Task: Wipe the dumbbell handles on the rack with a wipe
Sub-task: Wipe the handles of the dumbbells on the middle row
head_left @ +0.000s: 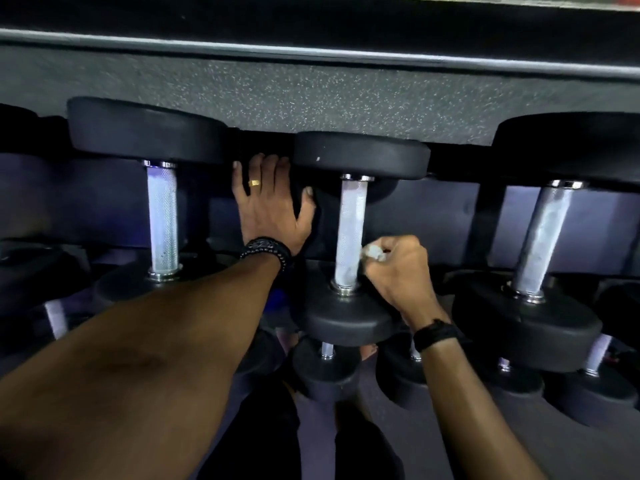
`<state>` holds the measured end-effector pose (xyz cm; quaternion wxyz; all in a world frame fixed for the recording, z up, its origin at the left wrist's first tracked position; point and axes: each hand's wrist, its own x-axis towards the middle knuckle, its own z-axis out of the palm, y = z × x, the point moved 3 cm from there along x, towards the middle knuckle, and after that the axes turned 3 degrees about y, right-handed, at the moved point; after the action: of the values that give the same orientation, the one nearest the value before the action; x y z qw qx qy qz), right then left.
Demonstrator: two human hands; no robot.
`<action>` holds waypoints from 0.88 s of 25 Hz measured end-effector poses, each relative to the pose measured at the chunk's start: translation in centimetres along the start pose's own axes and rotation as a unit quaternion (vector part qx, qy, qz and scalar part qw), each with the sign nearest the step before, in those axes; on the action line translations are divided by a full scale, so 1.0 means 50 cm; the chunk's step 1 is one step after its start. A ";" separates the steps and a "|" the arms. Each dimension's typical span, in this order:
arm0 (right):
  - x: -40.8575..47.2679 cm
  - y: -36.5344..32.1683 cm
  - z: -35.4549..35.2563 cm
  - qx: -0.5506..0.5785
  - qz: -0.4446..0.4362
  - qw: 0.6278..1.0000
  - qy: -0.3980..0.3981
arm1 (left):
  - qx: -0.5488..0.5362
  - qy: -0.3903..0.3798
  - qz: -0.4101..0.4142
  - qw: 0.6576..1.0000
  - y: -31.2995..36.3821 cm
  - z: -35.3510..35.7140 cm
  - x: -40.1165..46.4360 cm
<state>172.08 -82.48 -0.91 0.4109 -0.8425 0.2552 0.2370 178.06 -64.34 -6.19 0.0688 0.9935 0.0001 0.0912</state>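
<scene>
Three black dumbbells with knurled silver handles lie across the top tier of the rack (433, 223). My right hand (398, 268) pinches a small crumpled white wipe (373, 252) against the right side of the middle dumbbell's handle (350, 230), near its lower end. My left hand (268, 206) lies flat with straight fingers on the rack between the left dumbbell's handle (162, 216) and the middle one, its thumb close to the middle dumbbell's far head. The right dumbbell's handle (543, 240) stands apart from both hands.
A lower tier holds several smaller dumbbells (325, 368) below the middle one. Speckled dark floor (311, 95) shows beyond the rack, bordered by a grey rail (311, 50). My legs (311, 445) stand close to the rack's front.
</scene>
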 end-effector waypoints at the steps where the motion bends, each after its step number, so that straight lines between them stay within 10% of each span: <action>1: 0.005 0.005 0.006 -0.028 -0.013 1.000 0.002 | 0.006 0.000 -0.001 1.000 0.000 0.001 0.000; 12: -0.011 -0.035 0.016 0.277 0.112 0.910 -0.288 | 0.009 0.015 0.004 1.000 -0.001 0.004 0.000; 18: -0.018 -0.030 0.029 0.099 0.063 0.971 -0.210 | 0.018 0.005 0.005 1.000 -0.002 0.007 0.001; 22: 0.010 -0.041 0.044 0.314 0.138 0.887 -0.308 | 0.022 0.012 0.019 0.999 -0.001 0.010 -0.003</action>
<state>173.31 -79.72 -1.25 0.6751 -0.5103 0.2909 0.4463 177.99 -64.34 -6.71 0.0451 0.9934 -0.0158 0.1046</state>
